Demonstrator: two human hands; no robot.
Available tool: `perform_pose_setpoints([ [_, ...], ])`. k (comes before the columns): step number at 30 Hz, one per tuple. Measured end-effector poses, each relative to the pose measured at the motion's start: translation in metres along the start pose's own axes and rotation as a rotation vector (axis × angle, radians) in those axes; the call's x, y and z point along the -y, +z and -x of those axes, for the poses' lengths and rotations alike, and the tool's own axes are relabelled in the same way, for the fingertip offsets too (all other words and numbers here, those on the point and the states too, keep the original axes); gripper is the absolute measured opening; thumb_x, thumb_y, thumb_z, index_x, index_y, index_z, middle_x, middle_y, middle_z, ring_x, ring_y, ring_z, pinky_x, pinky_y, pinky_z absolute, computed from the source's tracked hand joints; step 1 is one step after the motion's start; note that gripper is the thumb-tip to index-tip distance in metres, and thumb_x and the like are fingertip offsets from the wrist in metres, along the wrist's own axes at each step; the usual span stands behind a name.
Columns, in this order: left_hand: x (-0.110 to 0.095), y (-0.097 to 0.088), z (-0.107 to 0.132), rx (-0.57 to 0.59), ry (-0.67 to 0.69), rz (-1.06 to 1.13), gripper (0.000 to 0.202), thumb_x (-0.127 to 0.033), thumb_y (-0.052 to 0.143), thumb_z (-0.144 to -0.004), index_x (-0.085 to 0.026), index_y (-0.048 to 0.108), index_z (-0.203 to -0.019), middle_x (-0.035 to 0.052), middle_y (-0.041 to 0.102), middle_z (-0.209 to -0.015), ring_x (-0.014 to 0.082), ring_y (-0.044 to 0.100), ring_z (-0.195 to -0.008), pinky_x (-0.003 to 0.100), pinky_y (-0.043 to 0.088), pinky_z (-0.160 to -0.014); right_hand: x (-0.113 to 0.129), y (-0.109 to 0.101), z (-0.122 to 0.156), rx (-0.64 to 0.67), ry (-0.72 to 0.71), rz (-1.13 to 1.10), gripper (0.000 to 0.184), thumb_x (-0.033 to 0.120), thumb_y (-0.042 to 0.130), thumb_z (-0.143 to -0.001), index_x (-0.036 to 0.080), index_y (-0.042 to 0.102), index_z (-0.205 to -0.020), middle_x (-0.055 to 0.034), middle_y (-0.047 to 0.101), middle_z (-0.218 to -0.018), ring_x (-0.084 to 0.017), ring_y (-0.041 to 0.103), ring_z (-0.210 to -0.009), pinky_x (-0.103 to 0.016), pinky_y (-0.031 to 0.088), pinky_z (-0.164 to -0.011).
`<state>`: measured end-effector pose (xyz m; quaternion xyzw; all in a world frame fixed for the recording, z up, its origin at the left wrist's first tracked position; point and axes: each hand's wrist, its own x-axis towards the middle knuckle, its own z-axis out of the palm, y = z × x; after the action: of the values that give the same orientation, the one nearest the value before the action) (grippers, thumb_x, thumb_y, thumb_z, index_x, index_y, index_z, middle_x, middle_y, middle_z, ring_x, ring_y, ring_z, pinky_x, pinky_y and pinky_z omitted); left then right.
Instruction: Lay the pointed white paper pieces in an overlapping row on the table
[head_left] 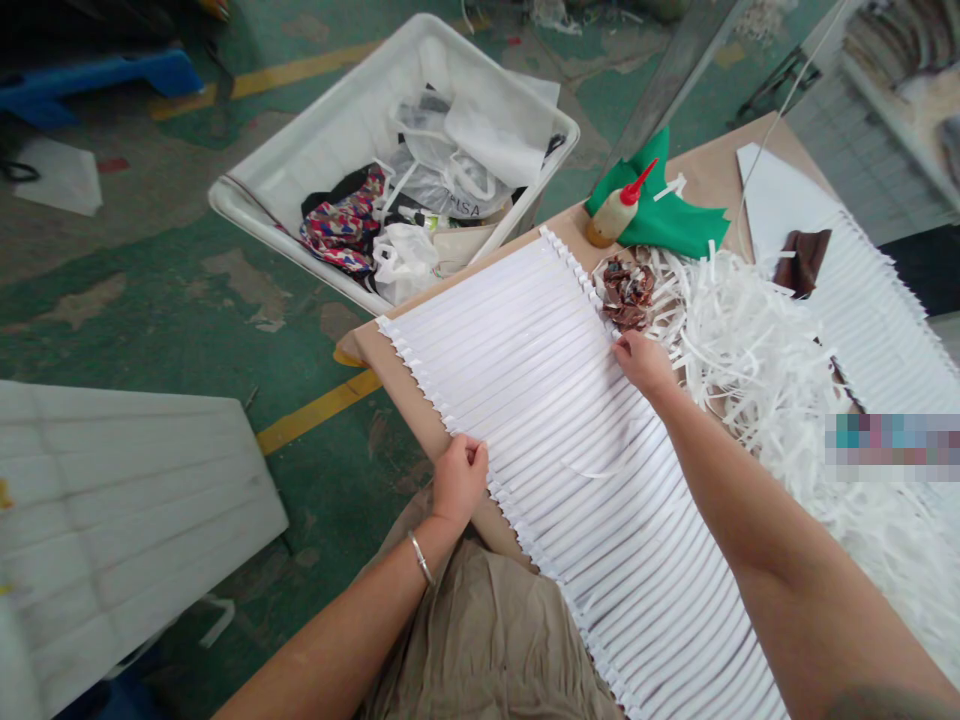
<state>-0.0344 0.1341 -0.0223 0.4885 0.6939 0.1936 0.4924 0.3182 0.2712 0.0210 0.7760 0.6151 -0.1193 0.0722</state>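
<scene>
A long white sheet (525, 360) with many parallel ridges and jagged edges lies along the table, running toward me. At its left edge, my left hand (459, 480) is closed, thumb and fingers pinched together. My right hand (643, 362) pinches at the opposite edge, beside a crumpled brown bundle (628, 290). Whatever lies between the fingertips of either hand is too small or hidden to make out. A thin loose white strip curves across the ridges between both hands. Right of the sheet spreads a large heap of white strips (742, 340).
Beyond the sheet, a red-tipped glue bottle (611, 217) stands by green cloth (667, 215) on the brown tabletop (409, 400). A white bin (262, 190) holding bags and patterned fabric adjoins the table's far end. A second ridged sheet (862, 270) lies right; a pale panelled surface (135, 500) stands left.
</scene>
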Motion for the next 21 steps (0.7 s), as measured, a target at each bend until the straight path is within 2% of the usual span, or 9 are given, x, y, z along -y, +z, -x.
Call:
perform_pose_setpoints([
  [6,-0.003,0.002,-0.002,-0.015,-0.015,-0.042,0.018,-0.034,0.056,-0.087,-0.023,0.055,-0.074,-0.0006,0.062,-0.061,0.0175,0.06,-0.058,0.026,0.041,-0.059,0.006,0.003,-0.006,0.035,0.03,0.031,0.026,0.037,0.05,-0.095,0.019,0.066,-0.104,-0.0148,0.073,-0.1,-0.028,0.066,-0.089,-0.033,0.042,-0.073],
  [10,-0.008,0.001,-0.002,-0.02,-0.034,-0.059,0.017,-0.032,0.058,-0.086,-0.023,0.052,-0.073,-0.0017,0.06,-0.059,0.0171,0.059,-0.054,0.027,0.04,-0.059,0.009,-0.005,0.003,-0.032,0.097,0.029,0.026,0.038,0.053,-0.094,0.018,0.063,-0.108,-0.0135,0.072,-0.093,-0.027,0.064,-0.083,-0.033,0.041,-0.071],
  [12,-0.007,-0.003,-0.001,-0.02,-0.042,-0.047,0.011,-0.028,0.057,-0.086,-0.023,0.051,-0.077,-0.0028,0.06,-0.059,0.0163,0.058,-0.052,0.026,0.04,-0.058,0.01,-0.012,0.025,-0.039,0.007,-0.017,0.024,0.04,0.053,-0.095,0.019,0.063,-0.102,-0.0113,0.07,-0.091,-0.025,0.062,-0.08,-0.032,0.04,-0.07],
  [15,-0.001,-0.014,0.004,-0.033,-0.036,-0.06,0.003,-0.021,0.055,-0.085,-0.022,0.052,-0.086,-0.0028,0.061,-0.064,0.0159,0.059,-0.055,0.026,0.04,-0.06,0.01,-0.014,0.084,0.141,-0.383,-0.174,0.03,0.047,0.053,-0.096,0.021,0.062,-0.087,-0.007,0.066,-0.087,-0.02,0.06,-0.079,-0.03,0.042,-0.073],
  [17,0.001,-0.02,0.012,-0.037,0.007,-0.102,0.007,-0.019,0.054,-0.086,-0.022,0.054,-0.092,-0.0011,0.063,-0.069,0.0171,0.061,-0.062,0.026,0.042,-0.063,0.009,-0.01,0.128,0.268,-0.617,-0.218,0.03,0.05,0.056,-0.094,0.021,0.063,-0.09,-0.0065,0.065,-0.091,-0.021,0.06,-0.086,-0.031,0.043,-0.079],
  [19,-0.003,-0.023,0.025,0.014,0.076,-0.128,0.011,-0.02,0.053,-0.087,-0.022,0.057,-0.098,0.0009,0.065,-0.075,0.0185,0.064,-0.07,0.027,0.045,-0.068,0.01,-0.002,0.164,0.265,-0.696,-0.126,0.025,0.045,0.058,-0.094,0.02,0.063,-0.096,-0.0081,0.064,-0.094,-0.023,0.059,-0.091,-0.034,0.043,-0.082],
  [21,-0.016,-0.02,0.042,0.128,0.186,-0.133,0.015,-0.021,0.05,-0.09,-0.022,0.06,-0.102,0.0038,0.068,-0.085,0.0195,0.066,-0.08,0.029,0.048,-0.075,0.016,0.003,0.186,0.208,-0.685,-0.021,0.016,0.034,0.055,-0.096,0.02,0.063,-0.092,-0.0093,0.064,-0.093,-0.025,0.057,-0.092,-0.037,0.041,-0.083],
])
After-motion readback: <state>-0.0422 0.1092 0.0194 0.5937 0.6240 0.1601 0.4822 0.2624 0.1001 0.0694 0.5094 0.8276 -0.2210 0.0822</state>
